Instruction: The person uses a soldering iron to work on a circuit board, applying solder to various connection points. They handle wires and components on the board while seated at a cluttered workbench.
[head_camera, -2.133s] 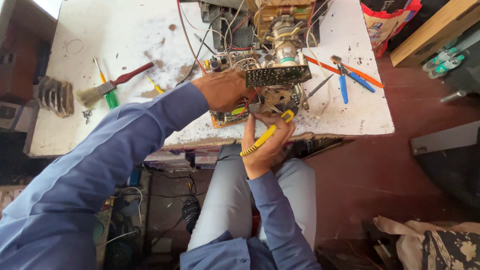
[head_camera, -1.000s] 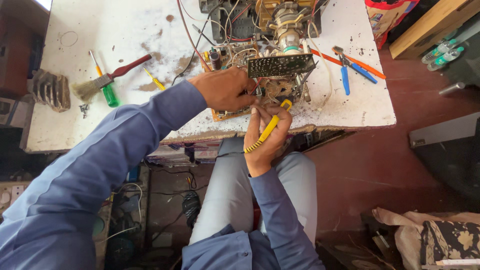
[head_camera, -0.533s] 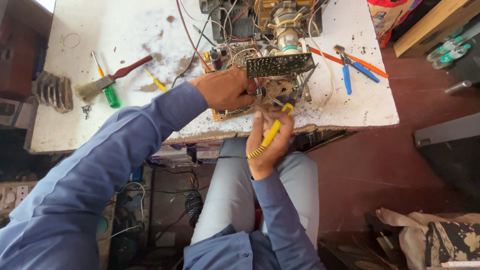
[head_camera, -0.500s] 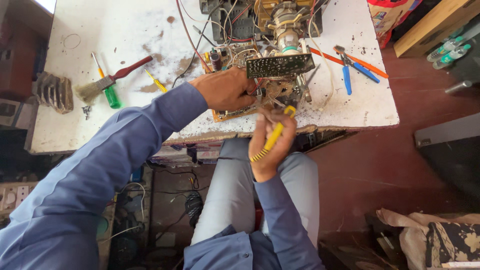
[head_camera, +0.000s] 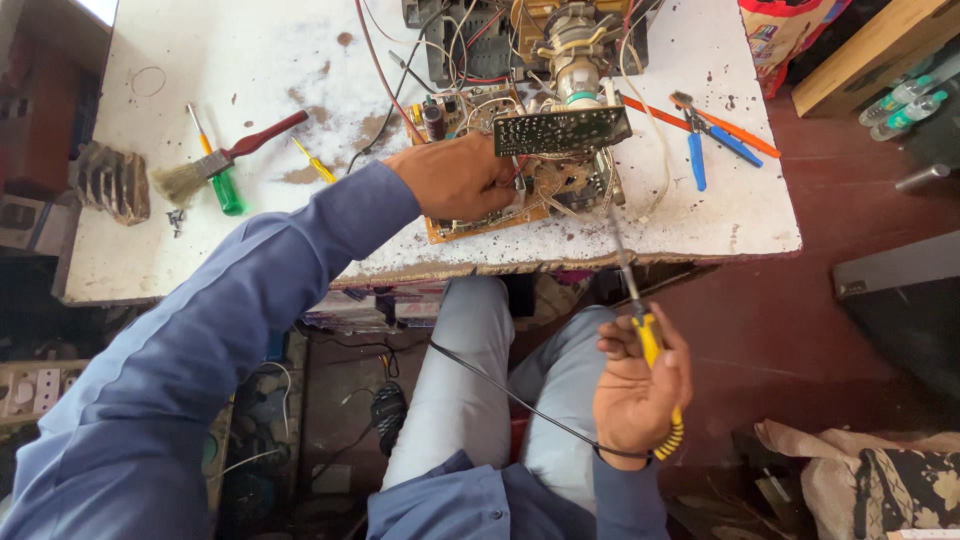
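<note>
two hands (head_camera: 455, 180) (head_camera: 635, 395): circuit board (head_camera: 500, 200) half hidden, screwdriver (head_camera: 640, 320) in fingers.

Wires (head_camera: 455, 40) crowd the circuit board (head_camera: 500, 200); white table (head_camera: 250, 60) left lies open

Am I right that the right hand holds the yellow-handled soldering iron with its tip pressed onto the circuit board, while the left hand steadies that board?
Not quite: in the head view the right hand holds the soldering iron away from the circuit board, above the lap, tip in the air. The left hand does steady the board.
</note>
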